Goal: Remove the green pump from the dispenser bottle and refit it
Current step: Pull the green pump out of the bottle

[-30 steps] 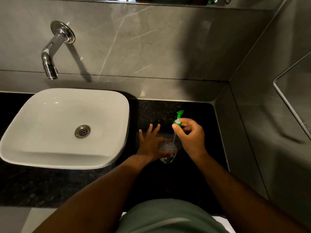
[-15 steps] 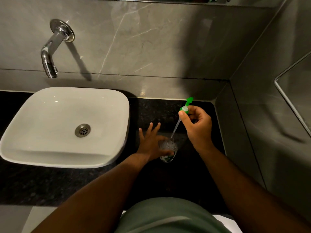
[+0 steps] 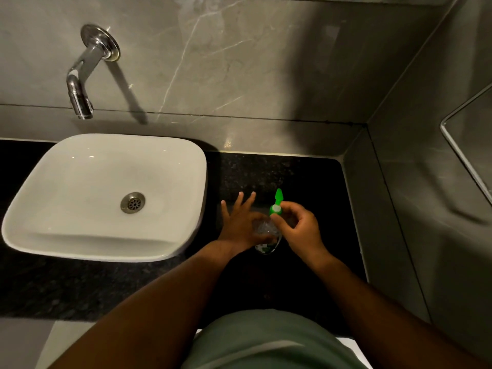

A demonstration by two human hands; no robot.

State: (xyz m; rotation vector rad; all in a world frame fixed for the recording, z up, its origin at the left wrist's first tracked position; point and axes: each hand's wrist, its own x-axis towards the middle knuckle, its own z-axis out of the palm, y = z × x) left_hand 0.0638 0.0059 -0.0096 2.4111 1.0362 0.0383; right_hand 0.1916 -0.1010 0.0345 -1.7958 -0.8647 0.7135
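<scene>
A clear dispenser bottle (image 3: 265,235) stands on the black counter (image 3: 306,182) just right of the basin. My left hand (image 3: 241,225) holds its left side with thumb and palm, the other fingers spread toward the wall. The green pump (image 3: 276,205) sits low at the bottle's neck, its nozzle pointing away from me. My right hand (image 3: 299,230) pinches the pump's collar between thumb and fingers. The pump's tube is hidden inside the bottle.
A white basin (image 3: 106,198) with a metal drain takes up the left of the counter. A chrome tap (image 3: 82,75) juts from the grey wall above it. A side wall closes the counter on the right, with a glass edge (image 3: 463,145) beyond.
My right hand, which had lifted the pump high with its tube out, has come back down; the pump head now sits at the bottle's neck. My left hand stayed on the bottle.
</scene>
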